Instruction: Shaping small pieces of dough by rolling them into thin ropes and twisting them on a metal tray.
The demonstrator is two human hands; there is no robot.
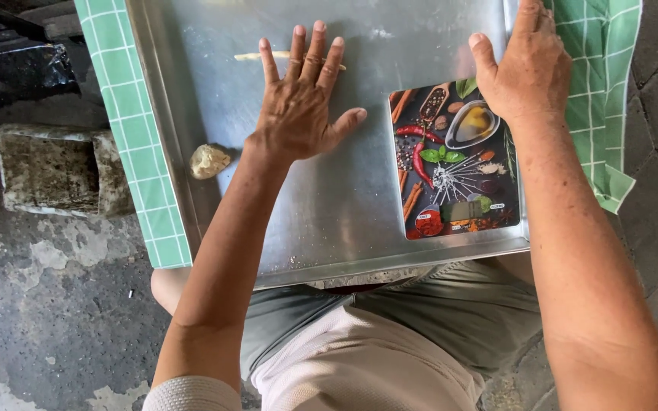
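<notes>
Head view shows the left hand [298, 106] spread flat, fingers apart, its fingertips pressing a thin pale rope of dough [257, 56] on the shiny metal tray [329, 213]. At three o'clock of it, the right hand [523, 72] rests open on the tray's edge, gripping nothing, just above a flat rectangular kitchen scale printed with spices [455, 164]. A pale dough lump [209, 160] lies at eight o'clock of the left hand, beside the green checked cloth [135, 129].

left arm: bare, reaching up from 7 o'clock, wrist straight | left hand [298, 106]: palm down, flat, fingers spread toward 12 o'clock, thumb out to 3 o'clock | right arm: bare, rising from 5 o'clock | right hand [523, 68]: palm down, fingers past the top edge, thumb at 11 o'clock
</notes>
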